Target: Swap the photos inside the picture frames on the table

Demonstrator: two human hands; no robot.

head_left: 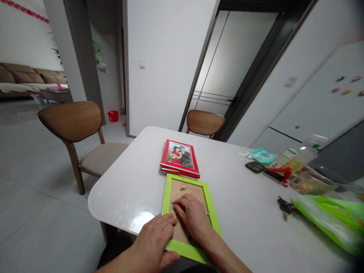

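A lime-green picture frame [212,208] lies back up at the near edge of a white table [125,201], bottom center of the frame, as 2 bare hands work over its brown backing board [178,227]. The left hand [155,237] rests on the frame's left side, its fingers side by side and its thumb spread apart at the lower left corner. The right hand [193,216] reaches over the board, fingers curled, thumb and forefinger tips close together at a small metal clip [172,203] by the left inner edge; whether they are clamped on it cannot be told. A metal hanger [184,188] sits near the board's top.

Just beyond, at center, red picture frames [180,158] are stacked, the top 1 showing a couple in a red dress and a dark suit. At right are a black, flat item [255,167], a teal packet [262,156], a clear bottle [295,157], a red object [284,174], keys [285,208] and a green-and-clear plastic bag [330,220]. 2 wooden chairs stand at the table, 1 at left [72,121], 1 at upper center [205,122].
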